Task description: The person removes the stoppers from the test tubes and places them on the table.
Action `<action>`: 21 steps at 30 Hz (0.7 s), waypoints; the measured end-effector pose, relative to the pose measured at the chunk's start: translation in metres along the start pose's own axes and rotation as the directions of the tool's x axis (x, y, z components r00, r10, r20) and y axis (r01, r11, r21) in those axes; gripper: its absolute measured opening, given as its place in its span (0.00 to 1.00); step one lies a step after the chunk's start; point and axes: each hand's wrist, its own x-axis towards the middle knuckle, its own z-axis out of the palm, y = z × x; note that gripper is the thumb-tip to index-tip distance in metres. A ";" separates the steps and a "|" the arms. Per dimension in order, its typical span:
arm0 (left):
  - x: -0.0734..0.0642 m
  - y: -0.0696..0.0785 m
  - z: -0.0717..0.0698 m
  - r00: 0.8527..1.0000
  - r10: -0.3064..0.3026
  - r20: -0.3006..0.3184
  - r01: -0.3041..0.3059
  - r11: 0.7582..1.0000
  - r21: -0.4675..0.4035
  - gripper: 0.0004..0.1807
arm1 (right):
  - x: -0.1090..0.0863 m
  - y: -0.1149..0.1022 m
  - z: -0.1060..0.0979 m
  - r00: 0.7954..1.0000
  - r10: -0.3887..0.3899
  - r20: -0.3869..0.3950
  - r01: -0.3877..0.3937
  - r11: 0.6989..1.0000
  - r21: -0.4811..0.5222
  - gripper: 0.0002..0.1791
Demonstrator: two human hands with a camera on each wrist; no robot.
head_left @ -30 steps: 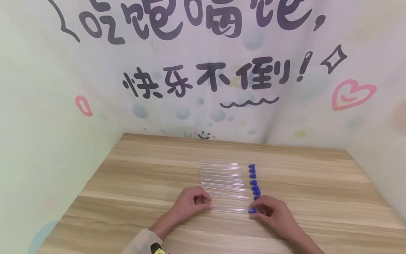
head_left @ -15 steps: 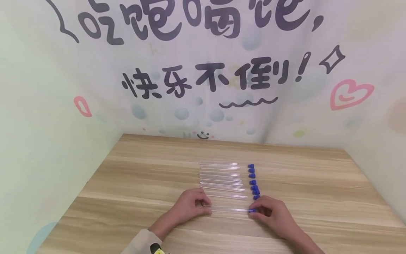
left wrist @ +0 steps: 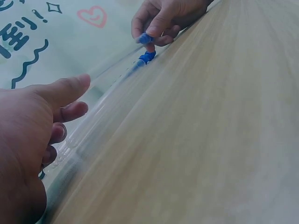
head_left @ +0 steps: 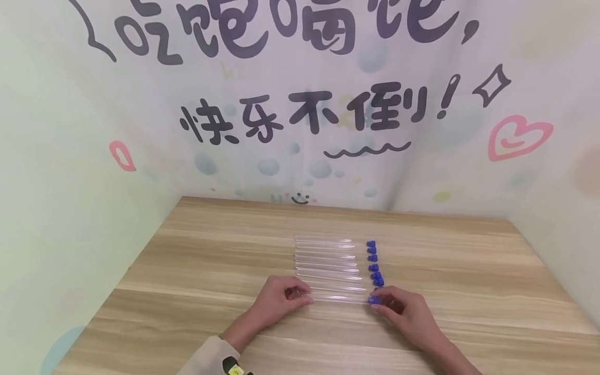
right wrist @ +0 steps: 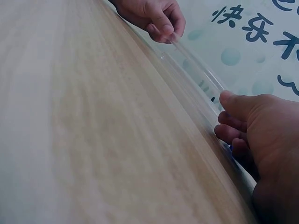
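A clear test tube (head_left: 339,299) spans between the two hands, lifted a little over the wooden table. My left hand (head_left: 277,303) pinches its left end between thumb and fingers, as the right wrist view shows of that tube (right wrist: 201,65). At the other end, my right hand (head_left: 409,314) pinches a blue cap (head_left: 373,300) set right at the tube's mouth. The left wrist view has this cap (left wrist: 145,38) between the right thumb and fingers. Behind the held tube, several more clear test tubes (head_left: 325,258) lie side by side, their mouths facing right.
Several loose blue caps (head_left: 373,258) form a column just right of the tubes, the nearest partly hidden by the right hand. The wooden table (head_left: 197,250) meets a printed wall cloth (head_left: 262,156) at its back edge.
Both hands have moved slightly away from the body with the tube and its blue cap, bringing it closer to the row of tubes. The pinch of each hand stays on.
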 end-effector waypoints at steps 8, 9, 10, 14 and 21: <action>0.002 0.023 -0.005 1.000 -0.003 0.008 0.003 1.000 -0.014 0.06 | 0.001 -0.008 0.000 0.998 0.047 -0.051 -0.043 0.996 0.077 0.12; 0.003 0.028 -0.007 1.000 0.000 0.015 0.000 1.000 -0.018 0.06 | 0.001 -0.009 0.000 0.997 0.055 -0.058 -0.050 0.995 0.082 0.12; 0.003 0.033 -0.008 1.000 0.006 0.022 -0.005 1.000 -0.024 0.05 | 0.001 -0.010 0.000 0.996 0.057 -0.067 -0.052 0.995 0.080 0.11; 0.002 0.031 -0.009 0.998 0.040 0.046 -0.038 0.998 -0.049 0.05 | 0.001 -0.012 0.000 0.993 0.061 -0.102 -0.055 0.997 0.054 0.12; 0.000 0.004 -0.002 0.993 0.068 0.091 -0.061 0.995 -0.077 0.05 | 0.002 -0.011 0.001 0.987 0.100 -0.128 -0.100 0.995 0.005 0.13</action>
